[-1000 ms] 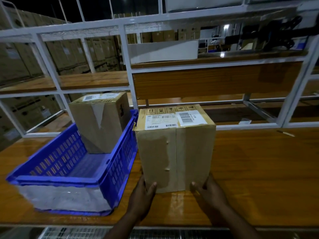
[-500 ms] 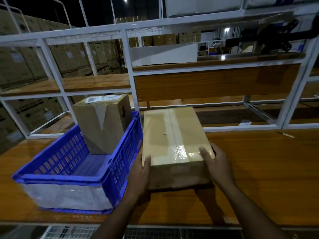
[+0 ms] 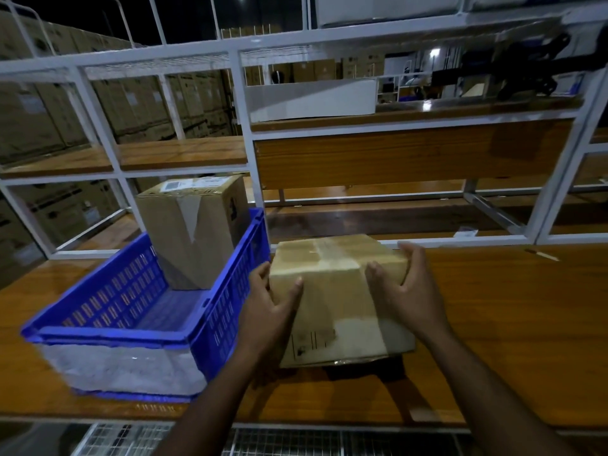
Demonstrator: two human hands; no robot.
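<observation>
Cardboard box point(image 3: 332, 284), one of two, in grip of left hand point(image 3: 268, 312) and right hand point(image 3: 409, 291)

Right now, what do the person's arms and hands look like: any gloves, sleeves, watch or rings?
The left hand and right hand are bare: no gloves, and no ring, watch or wristband shows. The left forearm and right forearm are uncovered down to the picture's bottom edge; no sleeve is in view.
</observation>
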